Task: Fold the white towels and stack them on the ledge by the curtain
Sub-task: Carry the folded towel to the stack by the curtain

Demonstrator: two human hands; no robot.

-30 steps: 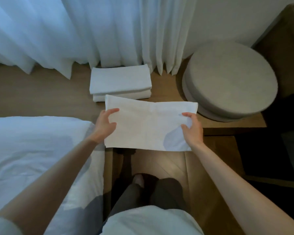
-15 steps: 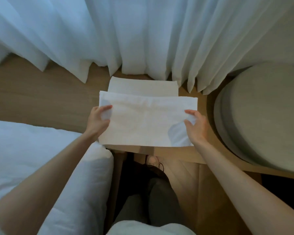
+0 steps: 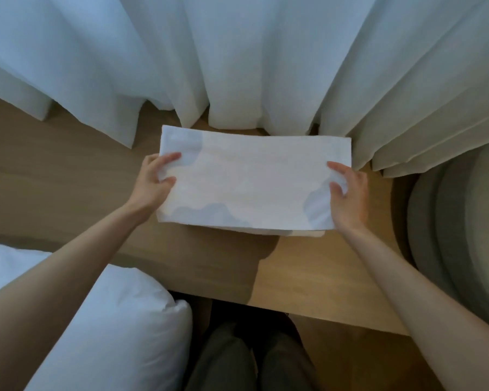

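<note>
The left hand [image 3: 150, 184] and right hand [image 3: 349, 193] pinch the short ends of the folded white towel [image 3: 251, 182] — held over the stack [image 3: 302, 232] on the ledge [image 3: 68, 179], possibly resting on it — beside the curtain [image 3: 237, 66].

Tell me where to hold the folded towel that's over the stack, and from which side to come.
Take the folded towel by its two short ends, one hand from each side. It is a wide, limp rectangle lying flat over the stack, so end grips keep it level. The left hand and right hand pinch those ends now.
</note>
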